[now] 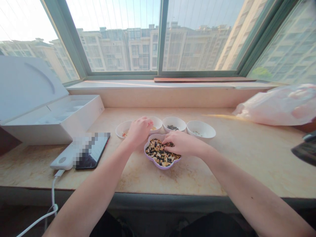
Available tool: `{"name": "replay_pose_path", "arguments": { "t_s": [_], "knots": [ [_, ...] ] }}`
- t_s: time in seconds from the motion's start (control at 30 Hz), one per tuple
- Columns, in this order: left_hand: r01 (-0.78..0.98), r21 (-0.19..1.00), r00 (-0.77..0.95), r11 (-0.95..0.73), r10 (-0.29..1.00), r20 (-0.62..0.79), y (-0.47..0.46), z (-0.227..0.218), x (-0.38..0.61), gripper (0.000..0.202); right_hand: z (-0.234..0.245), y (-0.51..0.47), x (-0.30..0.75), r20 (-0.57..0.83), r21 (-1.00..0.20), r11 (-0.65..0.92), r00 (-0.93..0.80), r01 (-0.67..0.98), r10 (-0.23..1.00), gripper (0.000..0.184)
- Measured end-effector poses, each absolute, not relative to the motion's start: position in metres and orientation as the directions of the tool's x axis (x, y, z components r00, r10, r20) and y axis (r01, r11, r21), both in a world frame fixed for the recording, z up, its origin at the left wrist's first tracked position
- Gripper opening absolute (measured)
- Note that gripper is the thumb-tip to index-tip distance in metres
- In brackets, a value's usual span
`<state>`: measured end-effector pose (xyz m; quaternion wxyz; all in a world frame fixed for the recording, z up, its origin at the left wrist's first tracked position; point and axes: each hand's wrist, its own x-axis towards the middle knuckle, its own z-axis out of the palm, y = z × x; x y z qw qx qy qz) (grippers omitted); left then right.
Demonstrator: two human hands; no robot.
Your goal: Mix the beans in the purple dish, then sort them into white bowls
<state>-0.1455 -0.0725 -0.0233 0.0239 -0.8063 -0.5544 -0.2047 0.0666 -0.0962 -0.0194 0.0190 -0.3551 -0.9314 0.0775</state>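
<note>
A lilac flower-shaped bowl (149, 159) holds a mix of dark, tan and pale beans (158, 154). My right hand (180, 144) rests in the bowl, fingertips pinched among the beans. My left hand (139, 130) hovers with curled fingers over the second white bowl (157, 122) behind it; whatever it pinches is too small to make out. Several small white bowls stand in a row: one at the left (121, 129) with a few pale bits, one (175, 122) with dark beans, one at the right (203, 130) with a few tan beans.
A phone (92, 151) lies on a white power bank (62, 160) with a cable at the left. An open white box (53, 118) stands behind it. A pink plastic bag (278, 105) lies at the right, with a dark object (304, 149) at the right edge.
</note>
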Motion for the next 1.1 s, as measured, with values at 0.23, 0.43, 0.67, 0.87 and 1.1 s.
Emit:
{"name": "replay_pose_path", "arguments": {
  "t_s": [0.23,0.43,0.67,0.87,1.1],
  "knots": [
    [0.920,0.177,0.277,-0.350,0.899,0.340,-0.0732,-0.0239,-0.1450,0.032,-0.0201,-0.0947,0.0659,-0.055,-0.239,0.702,-0.731,0.671,0.680,0.025],
    [0.899,0.225,0.274,-0.375,0.884,0.379,-0.0732,-0.0248,-0.1457,0.028,-0.0227,-0.0958,0.0659,0.013,-0.323,0.660,-0.694,0.678,0.720,0.022],
    [0.892,0.228,0.280,-0.391,0.873,0.399,-0.0741,-0.0248,-0.1455,0.028,-0.0243,-0.0963,0.0641,0.030,-0.296,0.646,-0.669,0.703,0.742,0.025],
    [0.851,0.267,0.330,-0.453,0.855,0.401,-0.0722,-0.0281,-0.1444,0.027,-0.0261,-0.0949,0.0627,0.022,-0.294,0.644,-0.669,0.706,0.743,0.021],
    [0.810,0.313,0.356,-0.496,0.840,0.409,-0.0743,-0.0293,-0.1421,0.026,-0.0264,-0.0952,0.0606,0.019,-0.269,0.666,-0.688,0.696,0.726,0.024]
  ]
}}
